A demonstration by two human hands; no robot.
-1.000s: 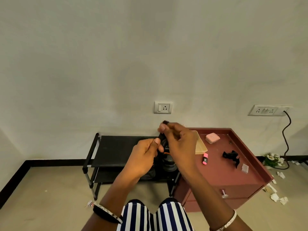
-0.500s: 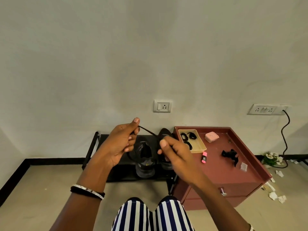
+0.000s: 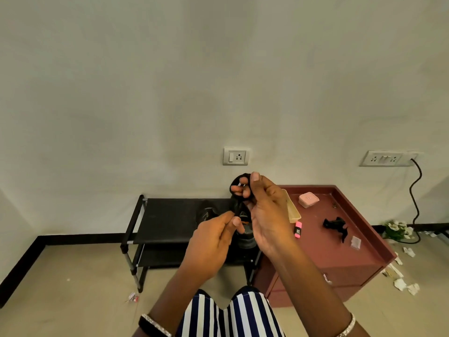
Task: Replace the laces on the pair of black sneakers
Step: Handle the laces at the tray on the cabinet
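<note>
Two black sneakers stand on the top shelf of a black shoe rack [image 3: 170, 217]: the left sneaker [image 3: 206, 213] shows partly, and the right sneaker [image 3: 245, 237] is mostly behind my hands. A black lace [image 3: 237, 182] is looped around the fingers of my right hand [image 3: 263, 210], which holds it raised in front of the wall. My left hand [image 3: 213, 239] is lower and to the left and pinches the same lace between thumb and fingers. The lace runs down between the two hands.
A maroon cabinet [image 3: 340, 254] stands right of the rack, carrying a beige tray [image 3: 292, 210], a pink box [image 3: 308, 199], a pink highlighter [image 3: 298, 229] and a black clip [image 3: 336, 224]. Paper scraps and a power cable [image 3: 416, 203] lie at the far right.
My left hand came back in from the upper left to meet the right hand. My right hand rose, and the lace, stretched between the hands before, is now wound in a loop on its fingers.
</note>
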